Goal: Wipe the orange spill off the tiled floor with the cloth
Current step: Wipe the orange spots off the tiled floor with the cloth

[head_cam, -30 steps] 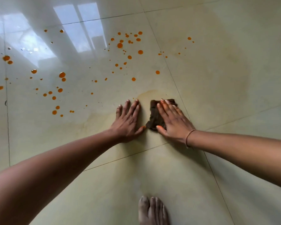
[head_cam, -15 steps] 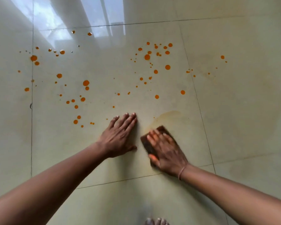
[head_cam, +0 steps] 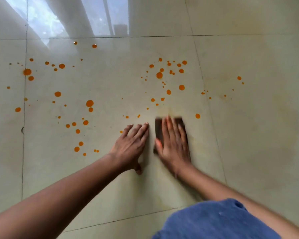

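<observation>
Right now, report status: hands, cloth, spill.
Right hand flat on dark cloth. Left hand flat on tile, empty. Orange drops ahead and left. Nothing blocking.

I see my left hand (head_cam: 130, 146) lying flat, fingers together, palm down, just beside my right hand (head_cam: 173, 144), which lies flat, fingers spread and blurred; both bare forearms reach forward.

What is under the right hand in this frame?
The dark brown cloth lies flat under the right hand, its far and left edges showing past the fingers. The tiled floor beneath the cloth is covered, so any orange there cannot be seen.
</observation>
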The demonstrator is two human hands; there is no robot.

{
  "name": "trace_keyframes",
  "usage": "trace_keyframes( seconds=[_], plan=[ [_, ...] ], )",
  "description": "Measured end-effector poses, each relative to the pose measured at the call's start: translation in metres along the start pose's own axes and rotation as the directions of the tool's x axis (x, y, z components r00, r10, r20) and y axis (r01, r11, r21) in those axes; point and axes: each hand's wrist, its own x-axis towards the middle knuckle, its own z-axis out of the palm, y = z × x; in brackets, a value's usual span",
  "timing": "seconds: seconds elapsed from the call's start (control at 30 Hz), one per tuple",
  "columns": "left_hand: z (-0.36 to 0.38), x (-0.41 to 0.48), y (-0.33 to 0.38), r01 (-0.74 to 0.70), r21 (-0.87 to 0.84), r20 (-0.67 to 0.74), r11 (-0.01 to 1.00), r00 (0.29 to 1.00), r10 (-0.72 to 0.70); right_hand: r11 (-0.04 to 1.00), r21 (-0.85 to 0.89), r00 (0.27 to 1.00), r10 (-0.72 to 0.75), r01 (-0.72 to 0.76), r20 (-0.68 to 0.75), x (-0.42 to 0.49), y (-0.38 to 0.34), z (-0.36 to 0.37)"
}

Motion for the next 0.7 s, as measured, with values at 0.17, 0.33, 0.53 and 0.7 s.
trace_keyframes(
  seconds=[0.17, 0.33, 0.53, 0.7],
  plan=[
    [-0.007, 0.006, -0.004, -0.001, -0.034, 0.024, 0.999, 1.000, 0.001, 0.993, -0.009, 0.993, -0.117, 0.117, -0.028, 0.000, 0.013, 0.002],
    [-0.007, 0.002, -0.001, 0.007, -0.014, -0.007, 1.000, 1.000, -0.007, 1.000, 0.001, 0.999, -0.018, 0.018, -0.040, 0.022, 0.004, -0.003],
    [0.000, -0.014, -0.021, 0.152, -0.090, -0.054, 0.984, 0.986, -0.157, 0.983, -0.057, 0.983, -0.177, 0.175, -0.044, 0.043, 0.014, -0.004],
    [-0.011, -0.014, -0.076, 0.345, -0.126, -0.032, 0.930, 0.936, -0.351, 0.955, -0.061, 0.957, -0.291, 0.289, -0.019, 0.009, -0.007, 0.004]
  ],
)
